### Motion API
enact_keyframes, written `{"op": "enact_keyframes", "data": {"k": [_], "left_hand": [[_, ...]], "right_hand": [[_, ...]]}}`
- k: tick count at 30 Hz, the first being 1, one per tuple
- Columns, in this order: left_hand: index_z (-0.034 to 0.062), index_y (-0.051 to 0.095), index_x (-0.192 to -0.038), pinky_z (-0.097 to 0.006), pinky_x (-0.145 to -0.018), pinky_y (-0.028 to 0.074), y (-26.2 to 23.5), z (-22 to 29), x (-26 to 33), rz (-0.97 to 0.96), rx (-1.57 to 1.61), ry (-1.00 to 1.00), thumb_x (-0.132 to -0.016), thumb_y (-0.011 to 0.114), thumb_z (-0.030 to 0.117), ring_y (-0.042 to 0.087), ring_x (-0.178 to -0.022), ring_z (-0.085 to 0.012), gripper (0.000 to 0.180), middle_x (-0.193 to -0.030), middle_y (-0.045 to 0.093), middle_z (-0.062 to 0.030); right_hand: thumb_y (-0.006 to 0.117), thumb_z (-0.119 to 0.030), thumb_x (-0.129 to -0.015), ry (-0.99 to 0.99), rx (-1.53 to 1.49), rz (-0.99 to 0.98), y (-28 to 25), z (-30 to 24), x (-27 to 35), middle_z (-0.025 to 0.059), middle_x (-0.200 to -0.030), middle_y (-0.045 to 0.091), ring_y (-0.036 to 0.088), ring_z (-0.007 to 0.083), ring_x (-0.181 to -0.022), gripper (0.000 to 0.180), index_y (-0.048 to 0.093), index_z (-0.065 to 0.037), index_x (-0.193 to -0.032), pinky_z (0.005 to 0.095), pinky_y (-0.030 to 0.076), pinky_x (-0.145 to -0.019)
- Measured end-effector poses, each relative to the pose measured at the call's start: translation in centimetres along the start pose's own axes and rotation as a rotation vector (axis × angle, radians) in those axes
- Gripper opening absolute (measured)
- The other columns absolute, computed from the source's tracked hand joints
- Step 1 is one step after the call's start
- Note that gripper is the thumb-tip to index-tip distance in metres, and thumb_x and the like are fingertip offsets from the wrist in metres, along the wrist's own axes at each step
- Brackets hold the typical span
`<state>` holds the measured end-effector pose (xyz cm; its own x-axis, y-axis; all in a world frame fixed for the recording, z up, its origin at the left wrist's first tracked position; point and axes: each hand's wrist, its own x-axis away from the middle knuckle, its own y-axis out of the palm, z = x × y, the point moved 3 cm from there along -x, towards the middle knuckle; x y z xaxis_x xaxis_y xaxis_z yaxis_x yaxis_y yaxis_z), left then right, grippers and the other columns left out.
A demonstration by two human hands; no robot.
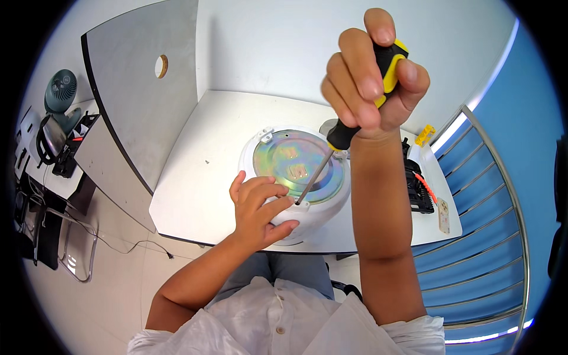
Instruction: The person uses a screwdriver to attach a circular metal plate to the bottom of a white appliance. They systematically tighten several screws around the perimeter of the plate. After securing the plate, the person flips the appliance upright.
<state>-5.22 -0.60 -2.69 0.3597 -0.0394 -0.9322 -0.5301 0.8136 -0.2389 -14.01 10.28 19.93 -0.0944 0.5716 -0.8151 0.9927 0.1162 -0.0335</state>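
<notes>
A round white appliance (322, 218) lies on the white table with its shiny, rainbow-tinted metal base plate (278, 155) facing up. Raised above it, my right hand (373, 83) is wrapped round the black and yellow handle of a screwdriver (315, 175). The shaft slants down to a small white tab at the plate's near edge, and the tip meets the screw hole there. My left hand (260, 210) rests on the near left rim with its fingers spread, the fingertips beside the screwdriver tip. Whether a screw sits in the hole is hidden.
On the table's right lie an open black tool case (419, 183), a red-orange tool (426, 188), a patterned phone-like object (443, 216) and a yellow item (425, 135). A grey partition (139, 89) stands left. Metal railings (515, 219) run along the right. A cable (133, 245) trails over the floor.
</notes>
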Motion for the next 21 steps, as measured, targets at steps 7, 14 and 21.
{"op": "enact_keyframes", "data": {"k": [7,14,21], "left_hand": [[0.0171,0.070,-0.095,-0.049,-0.112,0.018,0.2,-0.1,0.1,0.021,-0.012,0.013,-0.077,0.073,0.042,0.055,-0.112,-0.0249,0.031,-0.103,0.065,-0.0013],[0.0168,0.070,-0.094,-0.049,-0.113,0.018,0.1,-0.1,0.1,-0.004,-0.020,0.008,-0.077,0.073,0.042,0.055,-0.112,-0.0253,0.031,-0.103,0.065,-0.0016],[0.0163,0.070,-0.095,-0.049,-0.113,0.019,0.1,-0.1,0.2,-0.007,-0.038,0.026,-0.078,0.072,0.042,0.055,-0.112,-0.0255,0.031,-0.104,0.065,-0.0017]], "right_hand": [[0.057,-0.013,-0.090,0.268,1.281,1.128,7.9,-0.1,-2.7,0.0149,-0.081,0.059,0.058,0.0193,-0.057,0.036,0.050,0.000,-0.123,0.0255,0.053,-0.057],[0.070,-0.019,-0.079,0.238,0.550,0.400,4.7,-1.1,-2.5,0.0121,-0.086,0.061,0.063,0.0219,-0.067,0.050,0.055,0.000,-0.123,0.0255,0.055,-0.069],[0.074,-0.021,-0.076,0.154,1.120,0.706,4.9,0.0,0.0,0.0065,-0.077,0.054,0.050,0.0079,-0.060,0.041,0.051,-0.003,-0.104,0.0226,0.044,-0.056]]}}
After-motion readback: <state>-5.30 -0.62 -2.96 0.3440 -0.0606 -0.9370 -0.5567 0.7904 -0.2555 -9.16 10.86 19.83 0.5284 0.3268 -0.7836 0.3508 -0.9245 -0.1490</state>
